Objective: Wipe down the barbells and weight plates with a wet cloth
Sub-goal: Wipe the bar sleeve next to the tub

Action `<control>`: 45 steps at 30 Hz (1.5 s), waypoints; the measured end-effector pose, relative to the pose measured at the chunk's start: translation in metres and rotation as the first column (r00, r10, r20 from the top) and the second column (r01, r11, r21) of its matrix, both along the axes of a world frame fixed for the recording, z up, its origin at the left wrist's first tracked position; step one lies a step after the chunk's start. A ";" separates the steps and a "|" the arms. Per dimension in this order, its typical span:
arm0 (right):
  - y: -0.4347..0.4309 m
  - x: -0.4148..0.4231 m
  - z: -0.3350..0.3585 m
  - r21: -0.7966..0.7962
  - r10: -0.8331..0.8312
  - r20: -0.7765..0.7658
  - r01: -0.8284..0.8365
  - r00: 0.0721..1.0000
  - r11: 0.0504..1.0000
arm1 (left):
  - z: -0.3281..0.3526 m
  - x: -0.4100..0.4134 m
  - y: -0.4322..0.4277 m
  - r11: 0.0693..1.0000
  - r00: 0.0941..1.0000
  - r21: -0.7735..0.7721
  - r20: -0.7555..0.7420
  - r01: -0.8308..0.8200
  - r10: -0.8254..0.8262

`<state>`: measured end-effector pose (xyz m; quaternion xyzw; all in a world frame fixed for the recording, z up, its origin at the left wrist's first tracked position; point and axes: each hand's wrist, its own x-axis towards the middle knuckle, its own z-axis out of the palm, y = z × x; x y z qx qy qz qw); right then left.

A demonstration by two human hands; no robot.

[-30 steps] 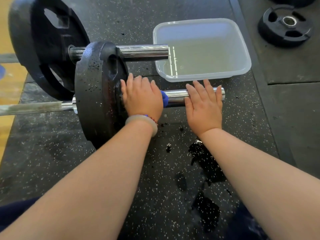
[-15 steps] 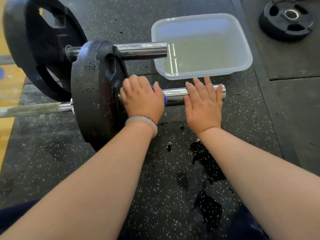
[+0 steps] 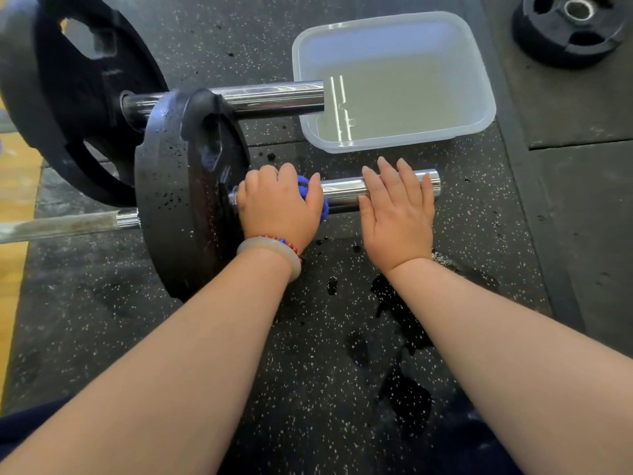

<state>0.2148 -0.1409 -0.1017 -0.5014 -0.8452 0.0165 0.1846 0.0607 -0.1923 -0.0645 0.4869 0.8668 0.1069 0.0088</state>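
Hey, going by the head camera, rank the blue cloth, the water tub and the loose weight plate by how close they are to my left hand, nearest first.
1. Blue cloth: gripped in the left hand, around the near barbell sleeve.
2. Water tub: beyond the hand, up and to the right.
3. Loose weight plate: far top-right corner.

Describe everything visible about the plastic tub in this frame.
The plastic tub is translucent white and rectangular, with rounded corners and a lipped rim. It holds shallow clear water that reflects light streaks. It sits flat on the speckled rubber floor, in the upper right of the view. The end of the far barbell's chrome sleeve overlaps its left edge; whether they touch cannot be told.
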 end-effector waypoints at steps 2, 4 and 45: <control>0.003 0.000 0.008 -0.023 -0.007 0.037 0.008 0.999 1.000 | 0.005 0.004 0.011 0.999 0.999 -0.040 0.042 0.008 -0.006; 0.009 0.001 0.017 -0.103 0.009 0.084 -0.001 0.996 0.995 | 0.010 0.018 0.024 0.995 0.996 -0.074 0.073 0.066 -0.060; 0.030 0.028 0.000 -0.032 0.235 0.078 -0.233 0.969 0.972 | 0.002 0.043 0.021 0.959 0.959 -0.037 -0.033 0.281 -0.283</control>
